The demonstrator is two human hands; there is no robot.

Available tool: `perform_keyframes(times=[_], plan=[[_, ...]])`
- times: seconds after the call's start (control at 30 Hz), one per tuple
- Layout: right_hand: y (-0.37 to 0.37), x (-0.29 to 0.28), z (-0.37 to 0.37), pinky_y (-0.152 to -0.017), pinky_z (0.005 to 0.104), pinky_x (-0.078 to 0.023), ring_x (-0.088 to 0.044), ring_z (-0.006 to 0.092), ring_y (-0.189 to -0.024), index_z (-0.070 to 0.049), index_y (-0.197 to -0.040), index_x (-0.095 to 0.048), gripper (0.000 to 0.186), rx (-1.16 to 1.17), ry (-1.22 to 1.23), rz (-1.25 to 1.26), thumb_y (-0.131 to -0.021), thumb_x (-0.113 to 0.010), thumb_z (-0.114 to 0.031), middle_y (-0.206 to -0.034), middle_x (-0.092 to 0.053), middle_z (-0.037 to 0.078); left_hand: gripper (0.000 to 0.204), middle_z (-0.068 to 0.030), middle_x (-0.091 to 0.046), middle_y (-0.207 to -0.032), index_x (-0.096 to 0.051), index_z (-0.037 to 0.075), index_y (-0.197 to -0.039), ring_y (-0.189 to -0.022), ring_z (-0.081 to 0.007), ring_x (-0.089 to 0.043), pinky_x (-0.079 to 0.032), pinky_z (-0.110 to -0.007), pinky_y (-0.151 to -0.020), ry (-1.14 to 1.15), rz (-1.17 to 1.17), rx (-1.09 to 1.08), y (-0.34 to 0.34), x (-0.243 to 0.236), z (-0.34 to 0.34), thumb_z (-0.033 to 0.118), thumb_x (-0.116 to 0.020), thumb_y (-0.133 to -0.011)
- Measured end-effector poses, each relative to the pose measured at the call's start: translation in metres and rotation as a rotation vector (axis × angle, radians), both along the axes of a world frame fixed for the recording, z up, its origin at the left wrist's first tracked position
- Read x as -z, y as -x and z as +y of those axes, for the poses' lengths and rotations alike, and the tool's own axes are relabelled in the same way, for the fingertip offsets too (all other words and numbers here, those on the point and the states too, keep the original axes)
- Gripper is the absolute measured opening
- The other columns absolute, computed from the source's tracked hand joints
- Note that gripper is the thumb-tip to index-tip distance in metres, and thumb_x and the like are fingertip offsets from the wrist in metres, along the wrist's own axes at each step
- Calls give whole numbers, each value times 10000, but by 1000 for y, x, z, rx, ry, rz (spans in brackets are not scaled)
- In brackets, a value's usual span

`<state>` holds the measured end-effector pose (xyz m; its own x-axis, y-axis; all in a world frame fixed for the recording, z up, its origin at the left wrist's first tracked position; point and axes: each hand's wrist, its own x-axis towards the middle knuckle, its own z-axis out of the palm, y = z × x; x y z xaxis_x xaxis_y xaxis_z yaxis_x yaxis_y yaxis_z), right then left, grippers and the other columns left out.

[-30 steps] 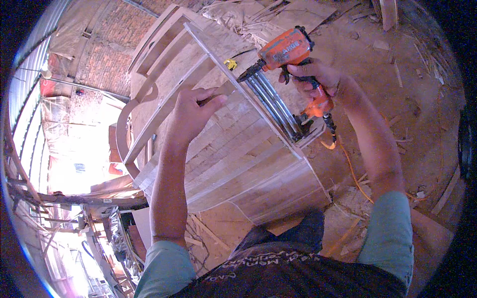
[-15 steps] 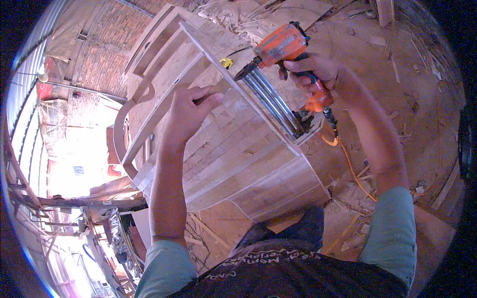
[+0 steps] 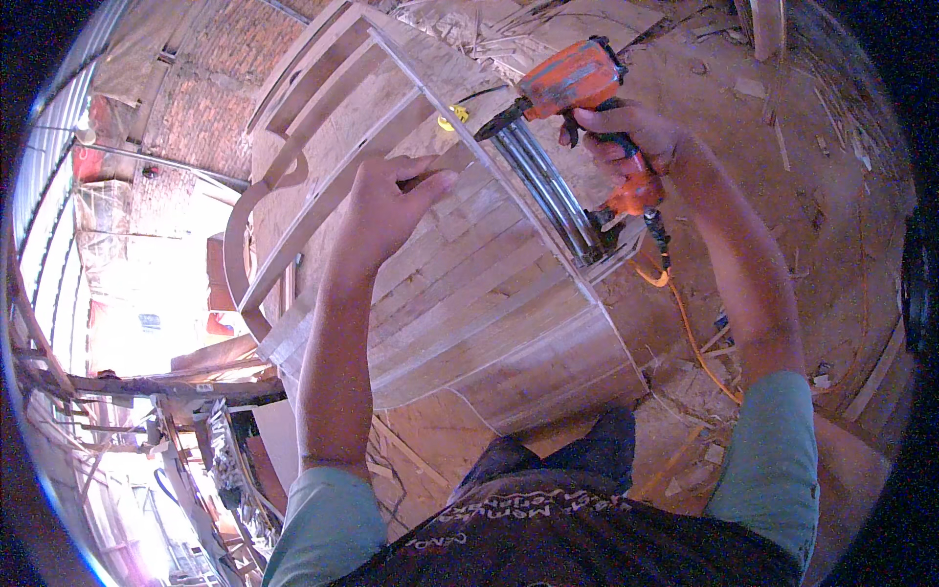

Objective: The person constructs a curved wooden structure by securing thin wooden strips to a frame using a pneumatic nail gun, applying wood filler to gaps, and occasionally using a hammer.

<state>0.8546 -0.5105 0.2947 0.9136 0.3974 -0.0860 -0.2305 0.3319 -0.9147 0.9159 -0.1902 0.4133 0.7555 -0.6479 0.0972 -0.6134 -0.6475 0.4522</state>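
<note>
Curved wooden frame lies in front of the person, near side boarded over, far-side ribs bare, so covering looks part done. Orange nail gun has its nose at the frame's edge, right hand grip wrapped around its handle; left hand grip nearly closed by wood strip, can't tell if pinching.

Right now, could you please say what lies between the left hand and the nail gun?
In the head view, wooden boards and their pale edge lie between the left hand and the nail gun.
</note>
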Motion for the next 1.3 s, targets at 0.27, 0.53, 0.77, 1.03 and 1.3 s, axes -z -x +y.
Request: perform_keyframes(times=[0.27,0.53,0.77,1.03,1.3], plan=[[2,0,-1,-368,240,-319,-381,49,-374,-35,-1089,-607,421,70,95,-34,-1000,-597,-446,-543,-417,-71,325,-114,-724,-771,-774,36,-1070,-719,-173,-640,-498,-333,-705,-13,-24,-6,-6,7,3,288,-771,-864],[0,7,-1,-378,242,-334,-382,49,-394,-67,-1024,-600,391,69,57,16,-967,-646,-451,-539,-411,-72,353,-93,-706,-731,-763,20,-1093,-696,-134,-622,-501,-320,-682,-34,-24,26,-10,8,2,292,-770,-868],[50,-15,0,-622,297,-503,-604,125,-679,-47,-1105,-636,339,493,576,75,-871,-774,-249,-794,-630,36,477,-117,-637,-731,-727,-55,-934,-690,-180,-578,-478,-355,-644,49,-184,-186,-9,-10,37,388,-831,-792],[123,-95,27,-835,351,-518,-644,191,-918,0,-1151,-636,490,577,1448,-107,-752,-855,-182,-997,-694,80,440,-184,-688,-786,-735,-46,-976,-747,-312,-678,-519,-416,-713,51,-28,-120,8,-14,144,342,-810,-782],[93,-150,64,-960,383,-500,-676,256,-1074,-27,-1238,-626,576,850,1318,-133,-796,-840,-327,-1109,-719,111,302,-247,-691,-817,-751,-14,-949,-774,-385,-688,-524,-448,-727,2,185,-21,-19,-10,161,249,-740,-802]])
